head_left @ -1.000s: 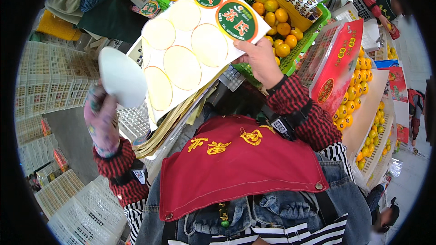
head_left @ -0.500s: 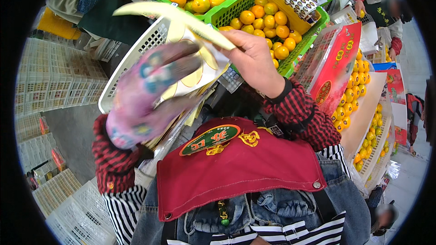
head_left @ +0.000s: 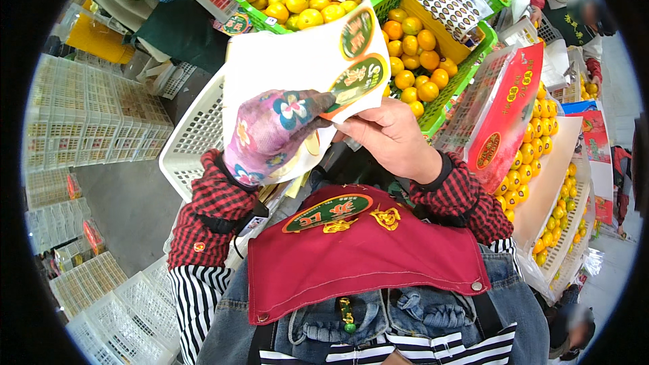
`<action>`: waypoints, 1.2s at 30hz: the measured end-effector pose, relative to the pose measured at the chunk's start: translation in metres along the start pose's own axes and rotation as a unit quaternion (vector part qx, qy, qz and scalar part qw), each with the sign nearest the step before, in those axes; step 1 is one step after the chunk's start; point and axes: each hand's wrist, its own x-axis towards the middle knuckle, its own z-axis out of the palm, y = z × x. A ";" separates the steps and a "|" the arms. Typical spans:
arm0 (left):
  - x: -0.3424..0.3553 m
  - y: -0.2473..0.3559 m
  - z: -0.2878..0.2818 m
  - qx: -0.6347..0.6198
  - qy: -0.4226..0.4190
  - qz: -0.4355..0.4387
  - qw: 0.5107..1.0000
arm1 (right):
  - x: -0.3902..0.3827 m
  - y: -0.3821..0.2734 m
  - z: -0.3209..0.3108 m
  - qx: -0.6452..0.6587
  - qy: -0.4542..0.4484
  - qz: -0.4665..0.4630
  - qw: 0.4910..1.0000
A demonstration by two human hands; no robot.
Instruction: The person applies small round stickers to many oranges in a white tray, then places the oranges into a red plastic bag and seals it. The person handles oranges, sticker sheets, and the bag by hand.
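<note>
My left hand [head_left: 274, 132], in a flowered purple glove, grips a white sheet of oval stickers [head_left: 284, 61] and its fingertips pinch a green and orange sticker [head_left: 357, 78] at the sheet's right edge. My bare right hand [head_left: 392, 136] holds the sheet's lower right corner from underneath. One more green oval sticker [head_left: 327, 212] is stuck on the red apron [head_left: 365, 250] at my chest. The sheet is held up in front of me, over a white plastic basket [head_left: 193, 138].
Green crates of small oranges [head_left: 412, 47] stand ahead. A red-lidded box [head_left: 503, 118] and trays of packed oranges [head_left: 541, 182] line the right side. Stacks of white baskets [head_left: 88, 115] fill the left. Another person in a red sleeve [head_left: 564, 0] works at the far right.
The sticker sheet was flat with a peeled backing in my left hand; both hands then closed on it, a green sticker appeared on my apron, and my left hand now pinches another sticker.
</note>
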 end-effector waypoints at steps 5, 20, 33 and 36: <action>-0.009 0.008 -0.013 0.011 -0.089 -0.085 0.992 | 0.004 0.006 0.007 -0.101 -0.017 -0.090 0.991; -0.028 -0.003 -0.016 -0.189 0.038 -0.227 0.955 | 0.011 0.009 0.019 0.047 -0.026 0.015 0.998; -0.002 0.018 -0.007 0.066 0.005 -0.093 0.993 | 0.004 0.017 0.027 0.142 0.009 0.054 0.988; -0.002 0.020 -0.008 0.078 0.005 -0.064 0.995 | 0.004 0.018 0.026 0.180 0.007 0.084 0.980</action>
